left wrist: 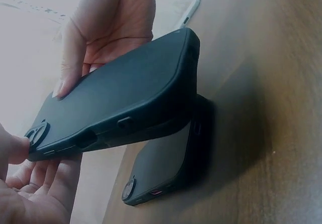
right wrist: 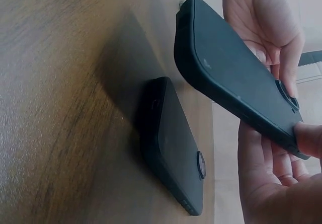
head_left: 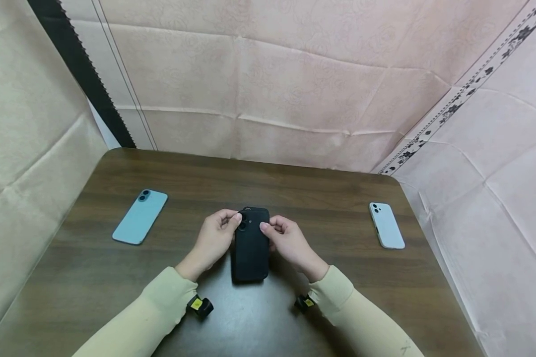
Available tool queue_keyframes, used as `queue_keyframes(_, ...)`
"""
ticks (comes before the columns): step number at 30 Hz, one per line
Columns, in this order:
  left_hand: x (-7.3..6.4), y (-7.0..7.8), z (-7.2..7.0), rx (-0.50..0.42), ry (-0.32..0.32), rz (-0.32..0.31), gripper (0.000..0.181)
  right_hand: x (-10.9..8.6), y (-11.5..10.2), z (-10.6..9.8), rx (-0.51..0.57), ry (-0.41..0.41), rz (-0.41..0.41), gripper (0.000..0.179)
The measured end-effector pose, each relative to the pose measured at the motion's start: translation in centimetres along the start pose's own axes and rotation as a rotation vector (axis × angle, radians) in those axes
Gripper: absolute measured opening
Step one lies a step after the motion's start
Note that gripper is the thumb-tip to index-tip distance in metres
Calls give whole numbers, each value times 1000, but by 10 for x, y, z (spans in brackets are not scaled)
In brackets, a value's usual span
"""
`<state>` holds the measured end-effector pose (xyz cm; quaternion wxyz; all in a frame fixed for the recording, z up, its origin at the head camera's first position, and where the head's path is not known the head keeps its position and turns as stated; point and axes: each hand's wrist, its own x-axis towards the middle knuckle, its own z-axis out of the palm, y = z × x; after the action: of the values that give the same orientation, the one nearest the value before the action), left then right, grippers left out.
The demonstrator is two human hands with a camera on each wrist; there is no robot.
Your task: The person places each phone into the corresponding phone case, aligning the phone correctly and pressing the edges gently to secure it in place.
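Both hands hold a black phone case [head_left: 254, 253] tilted above the table, its camera ring [left wrist: 38, 135] at the far end. My left hand [head_left: 215, 237] pinches the left edge beside that ring, thumb on top and fingers underneath. On the opposite edge, my right hand [head_left: 292, 244] pinches with its thumb on the back face and its fingers below. I cannot tell whether a phone is inside. A second black phone case [right wrist: 176, 148] of similar shape lies on the table directly underneath, camera ring upward, mostly covered in the head view.
A light blue phone [head_left: 140, 217] lies at the left of the brown wooden table [head_left: 196, 183]. At the right is a smaller, pale white-blue phone [head_left: 386, 226]. Pale cloth [head_left: 295, 94] hangs behind and at both sides of the table.
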<state>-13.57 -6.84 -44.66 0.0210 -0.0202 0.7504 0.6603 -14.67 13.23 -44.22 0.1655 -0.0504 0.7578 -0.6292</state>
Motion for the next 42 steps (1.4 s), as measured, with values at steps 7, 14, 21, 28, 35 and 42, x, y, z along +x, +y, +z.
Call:
queue_keyframes(7, 0, 1, -3, -71, -58, -77, 24, 1, 0, 0, 0, -15, -8, 27)
queue_keyframes(14, 0, 2, -3, -155, -99, -101, 27, 0, -4, -2, 65, -28, 13, 36)
queue_keyframes(21, -2, 3, 0, -129, -114, -105, 26, 0, -8, -2, 123, -6, 17, 39)
queue_keyframes(28, -2, 3, 0, -120, -115, -100, 27, -2, -12, -4, 148, -16, 34, 37)
queue_keyframes(35, -2, 2, 1, -123, -120, -79, 25, -2, -11, -5, 149, -29, 19, 35)
queue_keyframes(42, -3, 2, 2, -120, -119, -81, 26, -2, -11, -4, 156, -24, 12, 35)
